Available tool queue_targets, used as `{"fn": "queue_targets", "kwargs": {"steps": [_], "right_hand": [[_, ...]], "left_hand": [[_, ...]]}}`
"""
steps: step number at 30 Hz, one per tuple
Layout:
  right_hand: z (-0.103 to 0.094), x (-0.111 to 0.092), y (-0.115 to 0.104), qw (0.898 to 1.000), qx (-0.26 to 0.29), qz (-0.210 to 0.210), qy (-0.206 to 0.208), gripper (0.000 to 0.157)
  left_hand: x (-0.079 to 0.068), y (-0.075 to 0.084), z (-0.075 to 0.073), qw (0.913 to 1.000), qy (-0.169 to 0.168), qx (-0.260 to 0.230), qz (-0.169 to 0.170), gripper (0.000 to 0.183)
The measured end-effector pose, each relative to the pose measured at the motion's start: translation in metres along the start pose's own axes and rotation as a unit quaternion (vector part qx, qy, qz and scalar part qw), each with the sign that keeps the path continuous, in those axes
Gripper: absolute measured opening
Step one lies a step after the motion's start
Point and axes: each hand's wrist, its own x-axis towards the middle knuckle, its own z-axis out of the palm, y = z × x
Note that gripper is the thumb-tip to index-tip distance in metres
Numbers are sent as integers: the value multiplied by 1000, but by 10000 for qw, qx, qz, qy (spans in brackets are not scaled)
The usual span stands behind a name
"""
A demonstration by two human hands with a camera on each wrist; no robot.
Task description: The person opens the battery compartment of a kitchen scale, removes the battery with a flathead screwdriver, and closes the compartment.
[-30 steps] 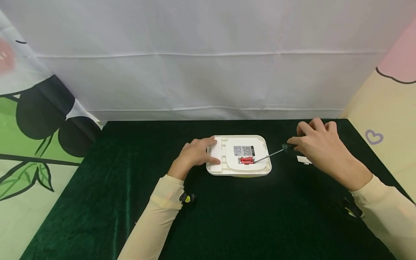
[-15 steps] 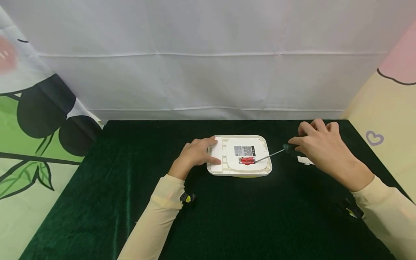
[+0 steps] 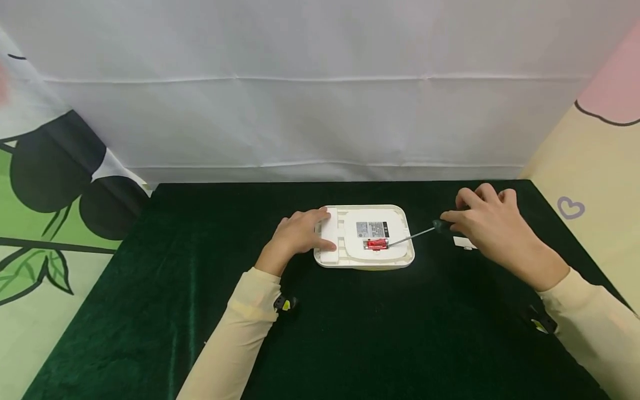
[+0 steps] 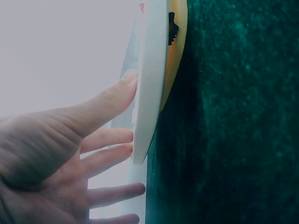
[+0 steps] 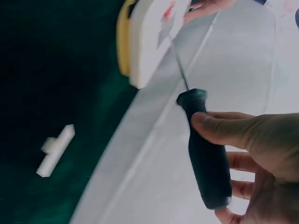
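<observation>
A white device (image 3: 350,256) with rounded corners lies with its labelled face up, and yellow shows along its underside. A red battery (image 3: 376,244) sits in a slot in that face. My left hand (image 3: 296,236) rests on the device's left end, its thumb and fingertips touching the white panel (image 3: 328,228). In the left wrist view, the fingers (image 4: 112,193) are extended along the edge. My right hand (image 3: 492,222) holds a screwdriver by its dark handle (image 5: 208,154), thumb on one side and fingers on the other. The slanting shaft (image 3: 412,238) reaches to the battery's right end.
A small white tabbed cover (image 3: 464,243) lies on the dark green cloth (image 3: 320,333), right of the device and close to my right hand. A white curtain (image 3: 320,122) stands behind the table, with printed hangings at both sides.
The head view has shifted slightly. Both hands, the screwdriver and the device keep about the same places relative to each other.
</observation>
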Motion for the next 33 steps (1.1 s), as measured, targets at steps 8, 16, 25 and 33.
{"fn": "queue_targets", "kwargs": {"steps": [8,16,25,33], "right_hand": [[36,-16,30,9887,1395,212,-502,27],[44,-22,37,9878,1455,190,-526,27],[6,-2,20,9979,571,46,-287,27],[-10,11,10,9991,148,-202,-337,23]], "left_hand": [[-2,-3,-2,9999,5,-112,-52,85],[-3,-2,-1,9998,11,-191,-19,84],[-2,-3,-1,9999,11,-100,13,84],[-1,-3,-2,9999,16,-69,134,86]]}}
